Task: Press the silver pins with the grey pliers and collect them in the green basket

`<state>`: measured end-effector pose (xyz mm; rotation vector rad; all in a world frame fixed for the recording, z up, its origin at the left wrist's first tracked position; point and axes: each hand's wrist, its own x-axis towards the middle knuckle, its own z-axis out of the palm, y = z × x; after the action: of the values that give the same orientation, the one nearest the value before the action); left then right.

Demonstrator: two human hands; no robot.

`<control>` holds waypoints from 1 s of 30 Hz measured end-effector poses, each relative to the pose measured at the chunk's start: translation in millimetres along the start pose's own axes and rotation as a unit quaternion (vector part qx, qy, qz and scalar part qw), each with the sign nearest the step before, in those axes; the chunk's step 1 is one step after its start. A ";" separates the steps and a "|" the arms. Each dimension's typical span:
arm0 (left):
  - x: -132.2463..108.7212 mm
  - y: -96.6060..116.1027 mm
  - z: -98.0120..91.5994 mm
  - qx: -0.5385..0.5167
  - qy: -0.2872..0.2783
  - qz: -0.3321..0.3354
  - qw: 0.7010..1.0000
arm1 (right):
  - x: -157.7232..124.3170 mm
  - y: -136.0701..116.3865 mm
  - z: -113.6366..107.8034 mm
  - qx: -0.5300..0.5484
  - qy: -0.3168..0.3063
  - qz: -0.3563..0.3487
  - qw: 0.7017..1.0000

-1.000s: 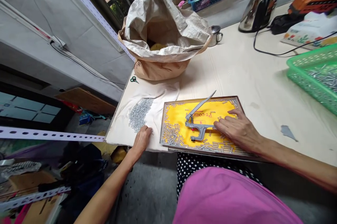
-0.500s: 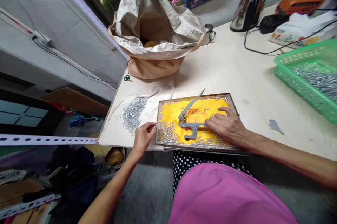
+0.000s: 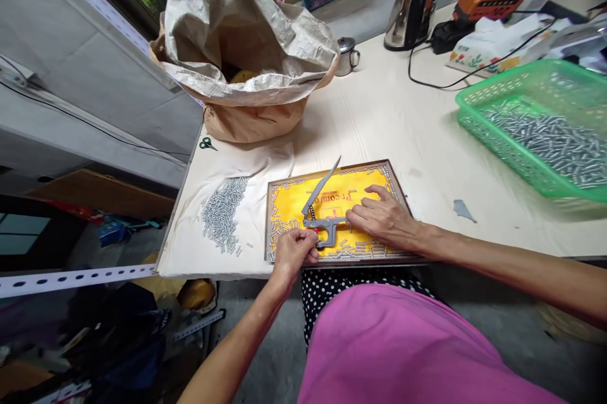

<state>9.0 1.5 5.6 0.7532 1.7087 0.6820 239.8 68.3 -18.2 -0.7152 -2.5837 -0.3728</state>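
My right hand (image 3: 385,222) is closed around the lower handle of grey snap fastener pliers (image 3: 327,227), held over a shallow tray (image 3: 398,188). The pliers' upper handle stands raised, with a dark spring near the pivot. My left hand (image 3: 294,253) pinches its fingertips together at the C-shaped jaw; whatever is between them is too small to make out. Yellow printed lining (image 3: 289,196) covers the tray's bottom, and small silver metal pins (image 3: 358,249) lie along its edges. To the left, a heap of similar pins (image 3: 222,209) rests on a pale cloth (image 3: 190,246).
Behind the tray stands a large open woven sack (image 3: 256,116). A green basket (image 3: 526,173) of metal pins is at the right. Small scissors (image 3: 207,143), a lidded metal cup (image 3: 346,57), a kettle (image 3: 412,6) and a grey scrap (image 3: 463,210) are on the table.
My left hand has moved right, from beside the tray's left edge to the pliers' jaw. My right hand keeps its hold on the pliers. The camera view has shifted right.
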 end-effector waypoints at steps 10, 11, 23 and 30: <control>10.2 14.7 -0.3 0.090 -0.045 -0.062 0.993 | -8.2 0.7 11.8 0.022 -0.050 0.015 0.998; 10.5 16.3 -0.2 0.100 -0.050 -0.065 0.992 | -9.0 0.7 13.4 0.030 -0.059 0.018 0.998; 7.7 26.7 5.0 0.123 -0.050 -0.089 0.987 | 4.7 13.0 9.2 0.079 -0.132 0.059 0.986; 9.8 21.8 3.7 0.121 -0.034 -0.098 0.987 | 29.4 38.9 21.4 0.090 -0.182 0.028 0.979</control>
<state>13.7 23.1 15.4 0.7534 1.7935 0.3118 230.9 120.8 -17.5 -0.8552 -2.8802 0.0158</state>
